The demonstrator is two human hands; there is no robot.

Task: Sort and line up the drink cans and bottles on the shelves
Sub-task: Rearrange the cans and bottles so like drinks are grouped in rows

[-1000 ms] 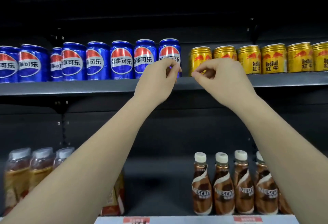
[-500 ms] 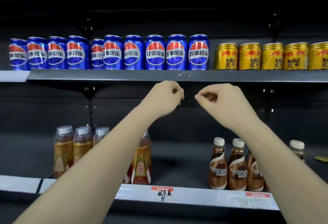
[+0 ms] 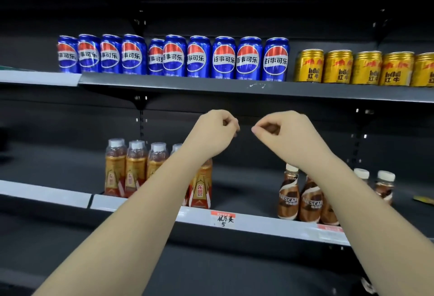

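Head view: both hands are held up between the two shelves, nothing grasped. Left hand [image 3: 217,129] is seen w/ fingers curled in, empty; right hand [image 3: 277,129] likewise curled, thumb and forefinger tips nearly pinched, nothing visible between them. Hands are kept close together, apart from all stock, prob. because no item is being worked at this instant. On the upper shelf [image 3: 211,85] the blue cola cans [image 3: 173,57] are stood upright at the front edge, labels mostly faced out, so the row is judged largely done; one can approx. mid-row [image 3: 155,57] is set slightly back and partly hidden by its neighbour, so it may need pulling fwd. Gold energy-drink cans [image 3: 352,67] are grouped to the right of the blue ones w/ a small gap, kinds kept separate. On the lower shelf [image 3: 258,221] the amber bottles [image 3: 136,166] are clustered left, partly hidden behind the left forearm; brown coffee bottles [image 3: 296,194] are clustered right, looser, a couple set back. A wide gap is left between the two groups. Lower shelf is judged the next area needing work.
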